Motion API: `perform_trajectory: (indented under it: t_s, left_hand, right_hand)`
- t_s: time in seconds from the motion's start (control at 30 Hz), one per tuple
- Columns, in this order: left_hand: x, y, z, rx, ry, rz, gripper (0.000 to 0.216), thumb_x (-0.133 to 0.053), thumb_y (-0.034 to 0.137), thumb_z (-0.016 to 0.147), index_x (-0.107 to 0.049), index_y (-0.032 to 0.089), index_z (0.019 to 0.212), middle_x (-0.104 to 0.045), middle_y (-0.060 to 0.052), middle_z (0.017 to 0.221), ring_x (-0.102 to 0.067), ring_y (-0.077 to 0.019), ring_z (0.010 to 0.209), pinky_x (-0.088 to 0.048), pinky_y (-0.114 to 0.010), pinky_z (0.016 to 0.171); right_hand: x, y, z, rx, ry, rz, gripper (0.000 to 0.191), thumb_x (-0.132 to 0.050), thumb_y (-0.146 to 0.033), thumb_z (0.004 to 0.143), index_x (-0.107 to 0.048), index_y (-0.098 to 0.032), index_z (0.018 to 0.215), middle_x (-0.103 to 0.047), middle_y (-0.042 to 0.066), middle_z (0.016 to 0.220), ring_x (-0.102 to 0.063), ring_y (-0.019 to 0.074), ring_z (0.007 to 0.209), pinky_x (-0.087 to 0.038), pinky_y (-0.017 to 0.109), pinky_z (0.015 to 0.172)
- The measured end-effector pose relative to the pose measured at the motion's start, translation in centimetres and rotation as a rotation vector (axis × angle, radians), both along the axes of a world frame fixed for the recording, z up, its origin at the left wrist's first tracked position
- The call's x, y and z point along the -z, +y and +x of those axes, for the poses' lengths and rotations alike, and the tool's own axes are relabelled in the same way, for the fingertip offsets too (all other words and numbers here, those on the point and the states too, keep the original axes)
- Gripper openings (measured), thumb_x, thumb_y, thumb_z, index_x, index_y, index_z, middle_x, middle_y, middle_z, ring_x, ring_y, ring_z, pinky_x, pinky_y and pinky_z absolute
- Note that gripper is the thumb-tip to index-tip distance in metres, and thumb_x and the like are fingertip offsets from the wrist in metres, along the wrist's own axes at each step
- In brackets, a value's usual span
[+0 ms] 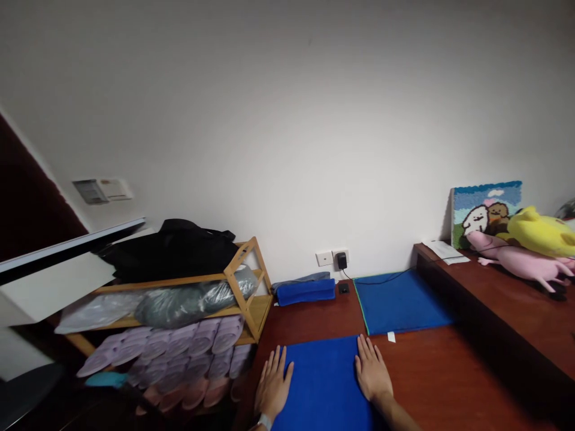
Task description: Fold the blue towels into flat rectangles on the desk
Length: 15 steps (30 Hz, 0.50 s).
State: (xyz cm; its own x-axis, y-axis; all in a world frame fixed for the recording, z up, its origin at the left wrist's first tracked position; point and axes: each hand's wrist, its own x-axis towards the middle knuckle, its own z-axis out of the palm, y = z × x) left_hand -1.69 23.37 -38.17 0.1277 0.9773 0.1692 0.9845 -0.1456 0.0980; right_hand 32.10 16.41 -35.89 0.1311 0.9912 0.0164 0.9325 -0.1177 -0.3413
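A blue cloth (323, 383) lies spread flat on the reddish-brown wooden table (431, 371). My left hand (274, 383) rests flat at the cloth's left edge, fingers stretched out; a band shows at the wrist. On the opposite edge my right hand (372, 368) lies palm down with its fingers extended. Behind and to the right is a second blue cloth (399, 302) with a green edge and a white tag, also laid flat. Folded blue cloth (305, 292) sits against the wall at the back left of the table.
Left of the table stands a wooden rack (256, 299) with a black bag (175, 251) and rows of purple slippers (193, 338). A black plug (342, 261) trails a cable over the rear cloth. On the raised surface at right lie plush toys (516, 257) beside a picture (485, 209).
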Motion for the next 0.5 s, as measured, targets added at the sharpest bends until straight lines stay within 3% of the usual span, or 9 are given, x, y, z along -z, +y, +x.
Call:
perform_trajectory:
  t_s: [0.2, 0.3, 0.4, 0.5]
  left_hand:
    - [-1.0, 0.2, -0.3, 0.007, 0.073, -0.018, 0.068, -0.030, 0.054, 0.104, -0.035, 0.017, 0.161, -0.031, -0.008, 0.169, -0.030, -0.0288, 0.156, -0.028, -0.050, 0.127]
    - [-2.2, 0.3, 1.0, 0.026, 0.121, 0.042, 0.065, -0.036, 0.048, 0.102, -0.042, 0.015, 0.158, -0.038, -0.011, 0.166, -0.032, -0.0313, 0.155, -0.028, -0.054, 0.127]
    - [-3.0, -0.3, 5.7, 0.087, 0.072, 0.139, 0.060, -0.032, 0.041, 0.104, -0.042, 0.016, 0.158, -0.038, -0.010, 0.166, -0.033, -0.0299, 0.155, -0.031, -0.052, 0.127]
    - [-3.0, -1.7, 13.0, 0.301, -0.005, 0.066, 0.058, -0.025, 0.043, 0.108, -0.038, 0.021, 0.160, -0.036, -0.005, 0.167, -0.034, -0.0252, 0.155, -0.033, -0.047, 0.127]
  right_hand:
    - [0.4, 0.2, -0.1, 0.001, 0.024, 0.027, 0.064, -0.019, -0.035, 0.102, -0.025, -0.014, 0.163, -0.023, 0.002, 0.170, -0.018, 0.0203, 0.159, -0.017, 0.044, 0.130]
    - [0.7, 0.4, -0.1, 0.007, 0.032, 0.032, 0.064, -0.020, -0.034, 0.102, -0.026, -0.016, 0.163, -0.023, 0.000, 0.170, -0.018, 0.0204, 0.159, -0.017, 0.044, 0.130]
    - [1.0, 0.6, -0.2, 0.015, 0.038, 0.039, 0.063, -0.020, -0.033, 0.102, -0.027, -0.018, 0.163, -0.024, 0.000, 0.170, -0.019, 0.0205, 0.158, -0.018, 0.045, 0.130]
    - [1.3, 0.7, -0.2, 0.010, 0.031, 0.036, 0.063, -0.020, -0.032, 0.102, -0.027, -0.017, 0.163, -0.022, 0.001, 0.170, -0.018, 0.0211, 0.159, -0.018, 0.045, 0.130]
